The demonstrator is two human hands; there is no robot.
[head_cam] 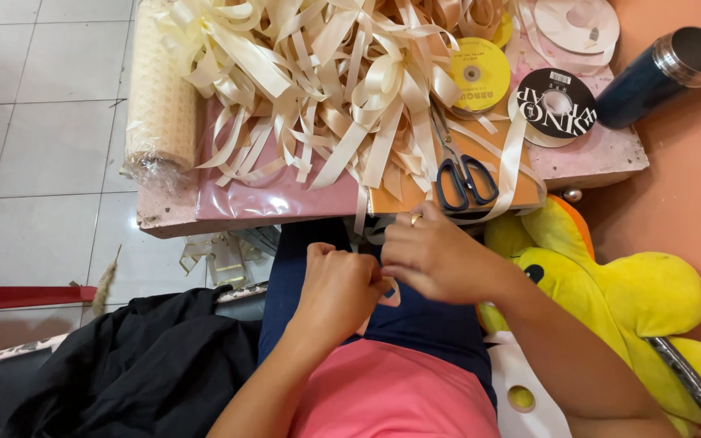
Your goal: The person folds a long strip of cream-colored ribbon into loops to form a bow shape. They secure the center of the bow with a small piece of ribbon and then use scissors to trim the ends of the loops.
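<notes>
Cream ribbon strip (364,217) hangs from the bench (594,162) toward both hands; left hand (338,288) is fisted, right hand (432,255) pinches something unseen beside it.

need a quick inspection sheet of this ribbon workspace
surface: low pink table, pink sheet over its left part
job's things: small piece pinched between both hands, mostly hidden
clutter: cream ribbon pile, scissors, yellow spool, black spool, mesh roll, flask
grippers: left hand and right hand closed together over the lap
cables: nothing seen
surroundings: tiled floor, yellow plush toy, black cloth
</notes>
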